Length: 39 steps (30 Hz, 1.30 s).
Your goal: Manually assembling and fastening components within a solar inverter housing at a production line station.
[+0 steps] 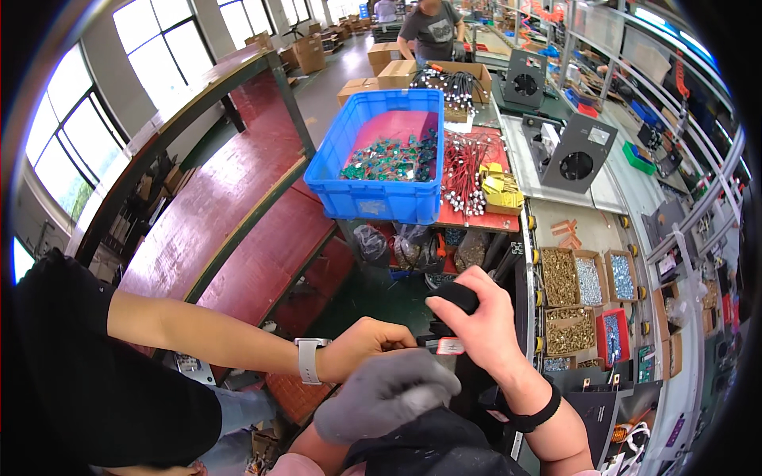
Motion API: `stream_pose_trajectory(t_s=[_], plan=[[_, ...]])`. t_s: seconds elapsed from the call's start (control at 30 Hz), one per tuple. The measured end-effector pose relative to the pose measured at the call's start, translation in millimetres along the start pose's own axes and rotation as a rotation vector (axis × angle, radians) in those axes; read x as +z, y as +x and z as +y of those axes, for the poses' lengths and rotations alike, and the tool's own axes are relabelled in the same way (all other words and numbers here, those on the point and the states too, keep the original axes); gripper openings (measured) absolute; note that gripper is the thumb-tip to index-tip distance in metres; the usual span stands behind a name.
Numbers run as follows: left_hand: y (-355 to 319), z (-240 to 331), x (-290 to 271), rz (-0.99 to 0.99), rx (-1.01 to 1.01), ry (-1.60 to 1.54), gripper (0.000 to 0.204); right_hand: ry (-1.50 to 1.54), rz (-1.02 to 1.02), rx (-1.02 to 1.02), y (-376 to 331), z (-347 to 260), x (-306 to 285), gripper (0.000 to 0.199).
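My right hand (pixel 486 329), bare with a black band at the wrist, is wrapped round a black round-topped object (pixel 456 297); its kind I cannot make out. A small red-and-white label (pixel 450 346) shows just below it. Beside it my left hand (pixel 385 397), in a grey glove, has its fingers curled inward; whatever it may hold is hidden. From the left a co-worker's bare hand (pixel 367 346), with a pale watch strap (pixel 308 361), reaches in next to the label, its fingers bent. Whether it grips the black object I cannot tell.
Ahead stands a blue crate (pixel 373 208) of small green parts, beside red cables (pixel 467 170) and yellow pieces (pixel 502 190). At right, boxes of screws (pixel 560 278) line the bench near a dark panel (pixel 578 155). A red-topped shelf (pixel 214 198) stands left; another person (pixel 432 32) stands far ahead.
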<state>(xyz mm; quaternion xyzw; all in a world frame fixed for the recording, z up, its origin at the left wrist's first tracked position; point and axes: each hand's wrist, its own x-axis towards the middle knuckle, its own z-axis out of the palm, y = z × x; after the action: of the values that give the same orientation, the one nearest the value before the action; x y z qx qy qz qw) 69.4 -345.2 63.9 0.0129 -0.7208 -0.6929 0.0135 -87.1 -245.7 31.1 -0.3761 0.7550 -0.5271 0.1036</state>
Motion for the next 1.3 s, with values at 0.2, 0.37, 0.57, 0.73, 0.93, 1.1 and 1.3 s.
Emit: stream_pose_trajectory(t_s=[0.2,0.37,0.57,0.73,0.93,1.1,1.3], plan=[[45.1,4.7,11.3,0.485,0.089,0.513,0.012,0.318,0.085,0.084,-49.3,6.7,-21.7,0.040],[96.2,-3.5,29.9,0.219,0.055,0.907,0.025,-0.191,0.202,-0.339,-65.9,27.6,-48.5,0.043],[152.9,-27.8,78.0,-0.075,0.085,0.677,0.028,-0.633,0.405,-0.428,-93.3,33.4,-97.1,0.038],[174.5,-5.0,126.0,-0.166,-0.331,-0.036,0.023,-0.378,0.707,-0.501,-123.2,60.3,-100.7,0.047],[173.4,-13.2,137.7,-0.237,-0.135,-0.325,0.035,-0.456,0.659,-0.381,-131.5,52.8,-120.9,0.047],[167.0,23.3,127.8,-0.395,-0.186,-0.421,0.046,-0.554,0.605,-0.491,-128.8,42.3,-111.3,0.047],[173.1,-8.9,137.7,-0.381,0.218,-0.461,0.035,-0.454,0.553,-0.537,-113.2,30.5,-120.5,0.040]])
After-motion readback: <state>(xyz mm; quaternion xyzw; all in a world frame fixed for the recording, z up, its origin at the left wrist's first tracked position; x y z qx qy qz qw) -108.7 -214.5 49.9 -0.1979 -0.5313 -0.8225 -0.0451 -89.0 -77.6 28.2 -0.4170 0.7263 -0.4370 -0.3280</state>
